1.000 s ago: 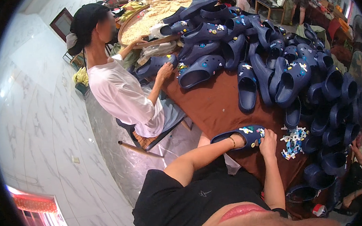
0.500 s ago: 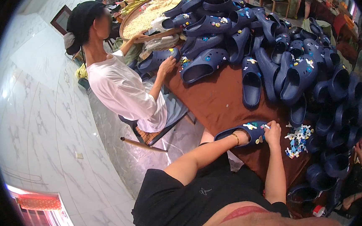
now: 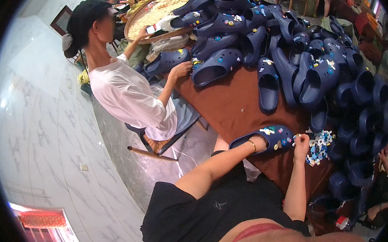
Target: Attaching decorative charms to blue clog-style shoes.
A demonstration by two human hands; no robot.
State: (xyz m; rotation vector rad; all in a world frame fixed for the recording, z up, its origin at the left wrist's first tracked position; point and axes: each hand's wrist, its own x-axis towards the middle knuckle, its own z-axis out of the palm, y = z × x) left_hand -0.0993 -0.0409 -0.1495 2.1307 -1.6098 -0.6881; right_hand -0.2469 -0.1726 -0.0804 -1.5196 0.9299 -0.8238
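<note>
A dark blue clog with colourful charms on its upper lies at the near edge of the table. My left hand reaches through the heel opening into it and holds it from inside; its fingers are hidden. Just past the toe, my right hand is closed in a pinch, apart from the clog. Whatever sits between its fingertips is too small to make out. Right beside that hand is a heap of small white, blue and black shoe charms.
A brown cloth covers the table. Many blue clogs are piled at the back and along the right side. At left, a seated person in a white shirt reaches to a small cluster of charms. A round tray stands behind.
My right hand has moved from the clog's toe rightward toward the charm heap. The other person's hand has left a clog for the charms beside it, and their other hand now shows a phone.
</note>
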